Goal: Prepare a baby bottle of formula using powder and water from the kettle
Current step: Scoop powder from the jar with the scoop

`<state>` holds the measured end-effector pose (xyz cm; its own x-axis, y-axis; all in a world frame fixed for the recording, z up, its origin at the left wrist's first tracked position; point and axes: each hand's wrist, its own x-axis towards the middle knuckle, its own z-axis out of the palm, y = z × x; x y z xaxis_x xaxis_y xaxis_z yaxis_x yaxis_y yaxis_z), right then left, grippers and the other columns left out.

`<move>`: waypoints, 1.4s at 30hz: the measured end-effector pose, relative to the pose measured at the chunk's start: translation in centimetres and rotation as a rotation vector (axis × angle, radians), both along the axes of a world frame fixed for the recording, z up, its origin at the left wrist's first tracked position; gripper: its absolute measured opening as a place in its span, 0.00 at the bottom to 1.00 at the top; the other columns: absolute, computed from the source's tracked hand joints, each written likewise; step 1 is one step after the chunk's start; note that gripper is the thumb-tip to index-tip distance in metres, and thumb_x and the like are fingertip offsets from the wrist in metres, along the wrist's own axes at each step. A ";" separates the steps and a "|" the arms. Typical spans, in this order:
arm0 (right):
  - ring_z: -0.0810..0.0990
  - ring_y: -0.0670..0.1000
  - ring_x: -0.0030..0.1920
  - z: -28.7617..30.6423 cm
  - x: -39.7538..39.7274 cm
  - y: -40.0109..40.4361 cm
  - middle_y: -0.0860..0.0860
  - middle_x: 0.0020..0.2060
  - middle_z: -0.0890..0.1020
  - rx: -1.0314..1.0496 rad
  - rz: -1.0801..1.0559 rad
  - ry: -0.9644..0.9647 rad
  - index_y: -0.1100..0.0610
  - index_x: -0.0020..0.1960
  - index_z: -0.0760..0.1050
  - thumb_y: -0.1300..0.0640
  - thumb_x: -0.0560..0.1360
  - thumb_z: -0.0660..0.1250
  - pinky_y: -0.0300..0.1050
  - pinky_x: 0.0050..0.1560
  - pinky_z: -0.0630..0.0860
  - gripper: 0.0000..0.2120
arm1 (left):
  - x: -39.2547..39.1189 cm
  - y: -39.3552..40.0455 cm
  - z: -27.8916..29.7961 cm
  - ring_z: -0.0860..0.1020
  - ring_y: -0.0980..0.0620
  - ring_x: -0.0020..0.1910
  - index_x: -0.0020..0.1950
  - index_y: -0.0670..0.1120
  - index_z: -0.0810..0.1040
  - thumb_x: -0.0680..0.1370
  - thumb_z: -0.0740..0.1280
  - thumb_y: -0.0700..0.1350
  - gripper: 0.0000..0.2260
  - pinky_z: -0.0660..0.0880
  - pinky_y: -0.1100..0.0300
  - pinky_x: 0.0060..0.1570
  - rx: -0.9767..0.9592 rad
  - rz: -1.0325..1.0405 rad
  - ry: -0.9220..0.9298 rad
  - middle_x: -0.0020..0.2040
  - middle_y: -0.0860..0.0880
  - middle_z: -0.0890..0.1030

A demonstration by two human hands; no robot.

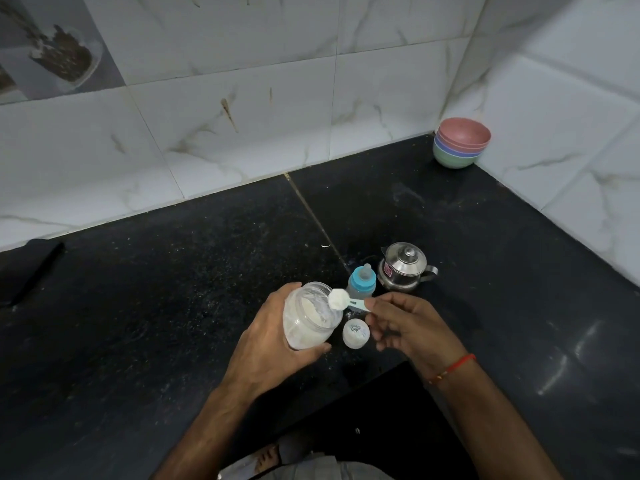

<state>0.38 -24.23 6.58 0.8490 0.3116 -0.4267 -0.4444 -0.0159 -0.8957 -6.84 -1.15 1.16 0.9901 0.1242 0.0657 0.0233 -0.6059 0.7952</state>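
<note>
My left hand point(273, 336) grips a clear jar of white formula powder point(308, 318), tilted and open at the top. My right hand point(405, 323) pinches the handle of a small white scoop point(338, 299) heaped with powder, held over the jar's mouth. Just behind stands a baby bottle point(362, 281) with a blue collar and teat on. A small steel kettle point(403, 267) with its lid on sits to the bottle's right. A white jar lid point(356, 333) lies on the counter between my hands.
The black stone counter point(173, 289) meets white marble-tiled walls at the back and right. A stack of coloured bowls point(460, 142) sits in the far right corner. A dark flat object point(31, 268) lies at the left edge. The counter's front edge runs below my wrists.
</note>
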 end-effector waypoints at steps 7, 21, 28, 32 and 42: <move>0.75 0.48 0.30 -4.7 -1.3 -2.1 0.52 0.33 0.84 -0.238 -0.213 -0.260 0.57 0.43 0.82 0.59 0.77 0.73 0.44 0.31 0.75 0.05 | -0.7 1.1 -1.0 0.72 0.62 0.69 0.76 0.63 0.62 0.62 0.84 0.61 0.47 0.77 0.52 0.66 0.016 0.051 0.032 0.71 0.66 0.71; 0.79 0.50 0.43 -11.2 -2.8 -2.7 0.49 0.42 0.82 -0.867 -0.004 -1.077 0.56 0.47 0.83 0.52 0.78 0.66 0.44 0.42 0.78 0.10 | -1.3 2.1 -0.8 0.72 0.59 0.70 0.76 0.63 0.62 0.62 0.84 0.61 0.48 0.77 0.49 0.66 0.013 0.080 0.047 0.72 0.66 0.71; 0.77 0.49 0.41 -11.9 -2.9 -2.9 0.49 0.40 0.80 -0.867 -0.003 -1.131 0.57 0.43 0.81 0.55 0.78 0.68 0.46 0.37 0.78 0.08 | -1.1 2.0 -0.3 0.72 0.60 0.70 0.76 0.63 0.62 0.62 0.84 0.62 0.48 0.77 0.49 0.66 0.018 0.068 0.036 0.72 0.67 0.70; 0.79 0.51 0.42 -11.5 -2.9 -3.2 0.51 0.42 0.82 -0.841 -0.033 -1.184 0.60 0.46 0.83 0.64 0.73 0.76 0.43 0.41 0.77 0.03 | -1.1 1.9 -0.4 0.72 0.59 0.70 0.76 0.63 0.62 0.62 0.84 0.61 0.48 0.77 0.50 0.66 0.021 0.067 0.029 0.72 0.66 0.70; 0.80 0.43 0.36 -9.9 -3.0 -2.2 0.45 0.35 0.84 -0.543 -0.262 -0.633 0.53 0.41 0.84 0.63 0.74 0.76 0.31 0.41 0.73 0.06 | -1.4 1.3 -0.8 0.70 0.68 0.68 0.73 0.69 0.60 0.62 0.84 0.61 0.47 0.73 0.59 0.65 -0.001 0.023 0.026 0.69 0.73 0.68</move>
<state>-2.57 -26.39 -3.36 0.9926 -0.0360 0.1163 0.0850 -0.4791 -0.8736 -8.25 0.19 0.40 0.9884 0.1467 0.0397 0.0577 -0.6043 0.7946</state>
